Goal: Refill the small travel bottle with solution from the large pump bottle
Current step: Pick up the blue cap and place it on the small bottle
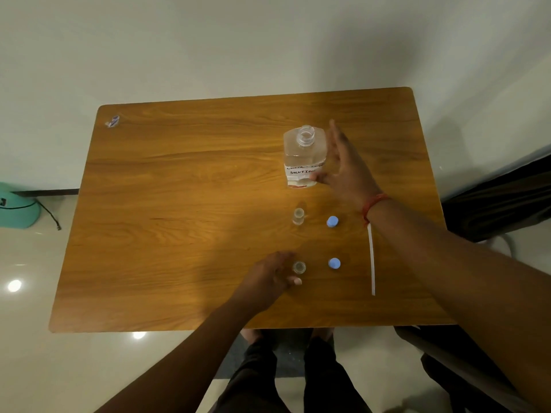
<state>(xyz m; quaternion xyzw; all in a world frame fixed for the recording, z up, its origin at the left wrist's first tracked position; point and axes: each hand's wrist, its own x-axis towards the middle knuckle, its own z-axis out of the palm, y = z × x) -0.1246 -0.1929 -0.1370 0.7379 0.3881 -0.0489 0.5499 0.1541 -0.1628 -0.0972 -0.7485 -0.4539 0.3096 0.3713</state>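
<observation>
A large clear bottle (304, 156) with a white handwritten label stands uncapped on the wooden table (179, 204), its pump removed. My right hand (343, 168) is open beside its right side, fingers straight, thumb touching the label. Two small clear travel bottles stand open: one (298, 216) in front of the large bottle, one (299, 267) nearer me. My left hand (268, 278) sits just left of the nearer bottle, fingers loosely curved around it; I cannot tell whether they touch it. Two blue caps (332, 221) (334, 263) lie to the right of the small bottles.
A thin white tube (371, 260) lies on the table under my right forearm. A small wrapper (112, 121) lies at the far left corner. A teal object (18, 208) stands on the floor at left. A dark chair (492, 204) is at the right.
</observation>
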